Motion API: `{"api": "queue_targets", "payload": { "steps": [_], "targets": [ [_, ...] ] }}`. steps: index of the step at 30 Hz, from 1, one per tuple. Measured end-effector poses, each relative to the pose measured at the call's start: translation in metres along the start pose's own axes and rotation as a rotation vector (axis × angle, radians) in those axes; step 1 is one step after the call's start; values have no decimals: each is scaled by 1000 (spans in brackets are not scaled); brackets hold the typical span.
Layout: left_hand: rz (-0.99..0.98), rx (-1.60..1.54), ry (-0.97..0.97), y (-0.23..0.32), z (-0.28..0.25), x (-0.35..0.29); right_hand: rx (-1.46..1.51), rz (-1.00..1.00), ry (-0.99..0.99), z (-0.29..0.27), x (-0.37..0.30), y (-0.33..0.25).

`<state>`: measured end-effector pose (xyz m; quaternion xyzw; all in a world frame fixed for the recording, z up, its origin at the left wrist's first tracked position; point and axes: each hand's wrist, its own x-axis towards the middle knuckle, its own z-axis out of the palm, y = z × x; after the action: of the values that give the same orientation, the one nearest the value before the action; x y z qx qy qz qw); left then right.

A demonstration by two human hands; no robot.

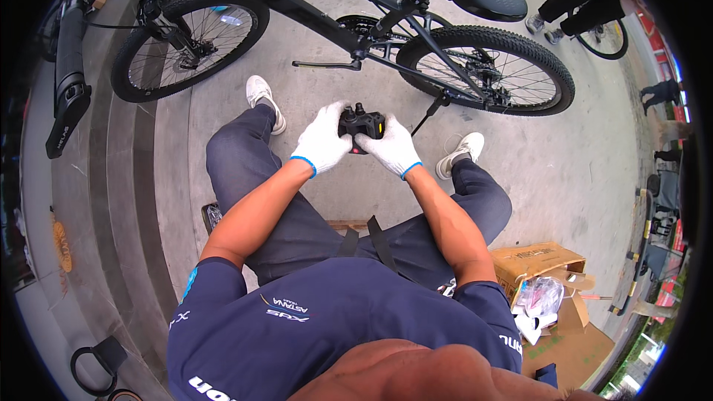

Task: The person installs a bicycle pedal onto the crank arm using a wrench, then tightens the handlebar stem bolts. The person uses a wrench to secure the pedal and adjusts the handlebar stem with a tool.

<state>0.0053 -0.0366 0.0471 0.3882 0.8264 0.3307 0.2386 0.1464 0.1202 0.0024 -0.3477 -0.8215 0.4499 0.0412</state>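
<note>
Head point(416, 373), then pedals point(365, 125) between hands point(324, 139) point(391, 144)

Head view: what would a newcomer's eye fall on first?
The black bike stretches across the top. Below it, near the middle, the white-gloved left grip and right grip hold a small black part with a yellow patch. An open carton sits at lower right.

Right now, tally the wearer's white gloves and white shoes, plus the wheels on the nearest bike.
White gloves, left glove and right glove: 2
White shoes, left shoe and right shoe: 2
Wheels, front wheel and rear wheel: 2
Total: 6
</note>
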Motion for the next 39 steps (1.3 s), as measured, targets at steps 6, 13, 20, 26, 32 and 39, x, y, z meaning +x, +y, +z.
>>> {"api": "queue_targets", "payload": {
  "steps": [6,13,20,26,32,39],
  "targets": [
    [-22,373,-296,-40,-10,90,-416,345,-135,51,32,89],
    [-110,742,-26,-98,-29,192,-573,413,-476,62,24,144],
    [-79,839,-107,-115,-35,207,-480,373,-382,56,37,129],
    [292,755,104,-52,-47,202,-231,156,-127,8,47,27],
    [295,697,125,-1,-29,189,-259,-95,-7,-66,30,-44],
    [227,558,133,-1,-30,178,1,-248,478,-141,55,-50]
  ]
}}
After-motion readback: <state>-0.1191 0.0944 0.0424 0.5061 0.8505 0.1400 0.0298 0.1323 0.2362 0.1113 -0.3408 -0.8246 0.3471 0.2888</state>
